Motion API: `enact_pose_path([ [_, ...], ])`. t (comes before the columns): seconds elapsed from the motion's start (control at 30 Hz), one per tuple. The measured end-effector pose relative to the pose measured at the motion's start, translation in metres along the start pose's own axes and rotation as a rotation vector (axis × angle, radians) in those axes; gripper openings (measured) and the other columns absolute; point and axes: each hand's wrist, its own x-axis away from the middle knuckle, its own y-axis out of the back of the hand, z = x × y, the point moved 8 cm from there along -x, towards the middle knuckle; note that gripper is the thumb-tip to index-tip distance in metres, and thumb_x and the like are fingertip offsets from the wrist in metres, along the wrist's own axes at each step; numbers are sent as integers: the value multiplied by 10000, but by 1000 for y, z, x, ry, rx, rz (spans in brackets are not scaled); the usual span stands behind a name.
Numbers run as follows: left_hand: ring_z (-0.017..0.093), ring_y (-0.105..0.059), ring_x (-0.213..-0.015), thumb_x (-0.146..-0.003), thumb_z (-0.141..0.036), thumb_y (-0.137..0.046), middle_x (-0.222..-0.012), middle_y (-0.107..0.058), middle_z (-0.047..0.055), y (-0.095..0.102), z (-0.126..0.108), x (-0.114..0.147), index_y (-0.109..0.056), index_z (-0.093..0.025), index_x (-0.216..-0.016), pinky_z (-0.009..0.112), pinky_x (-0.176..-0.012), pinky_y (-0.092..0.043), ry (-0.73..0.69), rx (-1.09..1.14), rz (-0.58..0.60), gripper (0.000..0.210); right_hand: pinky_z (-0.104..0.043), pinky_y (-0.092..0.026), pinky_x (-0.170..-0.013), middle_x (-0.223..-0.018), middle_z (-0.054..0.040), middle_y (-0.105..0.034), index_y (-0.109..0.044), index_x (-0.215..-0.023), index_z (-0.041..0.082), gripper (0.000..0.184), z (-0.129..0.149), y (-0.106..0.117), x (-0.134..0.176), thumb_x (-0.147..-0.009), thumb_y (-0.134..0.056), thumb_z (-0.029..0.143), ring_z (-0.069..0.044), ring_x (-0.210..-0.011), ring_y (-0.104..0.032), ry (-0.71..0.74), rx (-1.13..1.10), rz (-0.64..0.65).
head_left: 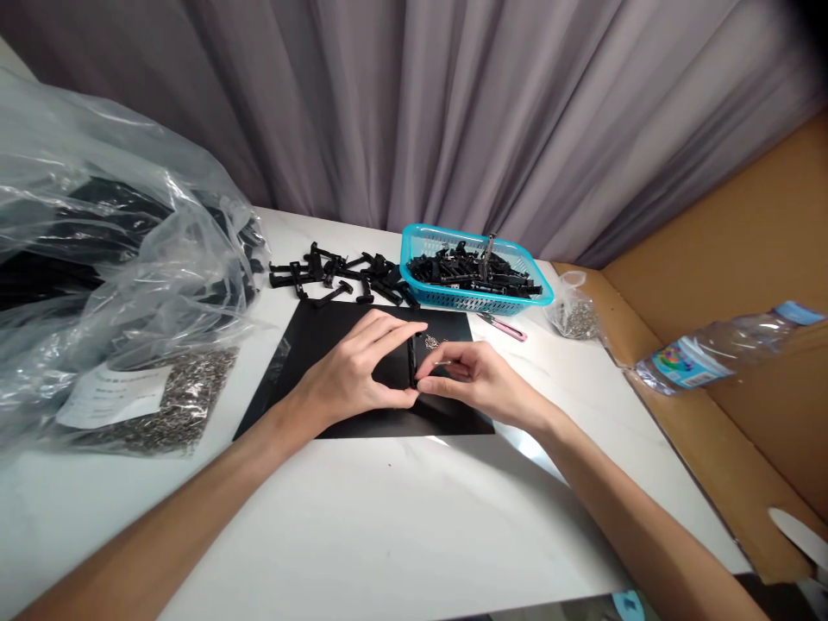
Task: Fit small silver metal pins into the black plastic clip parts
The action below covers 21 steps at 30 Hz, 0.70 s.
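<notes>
Over the black mat [310,345], left hand [359,366] holds a slim black part [411,359] by its ends; right hand [477,379] meets the near end, grip unclear. Likely light, stiff, slightly slick; pinch ends.

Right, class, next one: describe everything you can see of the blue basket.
The blue basket is shallow, long and apparently plastic, with perforated walls, rounded corners and a smooth rim. It stands upright on the white table, beyond the black mat, and holds a heap of black parts, one sticking up.
</notes>
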Motion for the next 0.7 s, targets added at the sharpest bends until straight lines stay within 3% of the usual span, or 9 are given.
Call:
enact_pose_path([
  [0.27,274,-648,-1057,-725,-198,-852,-1180,-708,102,11,8,-3,-602,-195,-1375,462,-998,-544,61,-9,-97,697,-326,-462,-770,-1028,-43,-732,-681,-1023,225,127,29,1,13,-1054,-561,247,-191,-882,-584,185,386,-131],
  [0.7,271,-638,-1081,-755,-187,-838,-1172,-698,106,9,6,-3,-584,-176,-1406,441,-992,-540,58,13,-64,699,-337,-462,-735,-1003,-79,-697,-570,-1055,205,168,45,-11,18,-1080,-420,133,-205,-858,-545,366,711,-63],
])
